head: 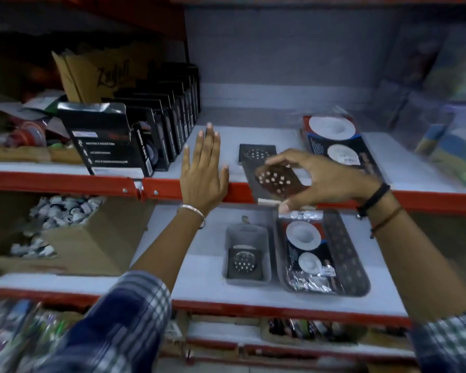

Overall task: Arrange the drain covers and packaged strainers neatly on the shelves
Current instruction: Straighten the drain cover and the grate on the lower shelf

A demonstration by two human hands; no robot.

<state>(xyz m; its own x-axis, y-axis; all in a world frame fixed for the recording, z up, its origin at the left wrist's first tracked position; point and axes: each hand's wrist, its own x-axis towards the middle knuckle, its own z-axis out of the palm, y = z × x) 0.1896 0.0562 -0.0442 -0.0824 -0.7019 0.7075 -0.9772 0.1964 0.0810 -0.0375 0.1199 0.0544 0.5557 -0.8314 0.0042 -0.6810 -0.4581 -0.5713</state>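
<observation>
My right hand (315, 179) grips a dark square drain cover (276, 181) with round holes, held above the front edge of the upper shelf (65, 181). Another drain cover (256, 153) lies flat on that shelf just behind it. My left hand (203, 170) is open, fingers spread, resting flat on the shelf edge to the left. Packaged strainers (334, 142) with white discs lie on the upper shelf at right. On the lower shelf (199, 284), a grey tray (246, 254) holds a drain cover (244, 261), and a larger tray (357, 265) holds a strainer pack (307, 251).
A row of black boxes (135, 130) stands on the upper shelf at left, with cardboard (92, 74) behind. A cardboard box (73, 246) of small white parts sits at lower left. Blurred packages (441, 117) fill the right side.
</observation>
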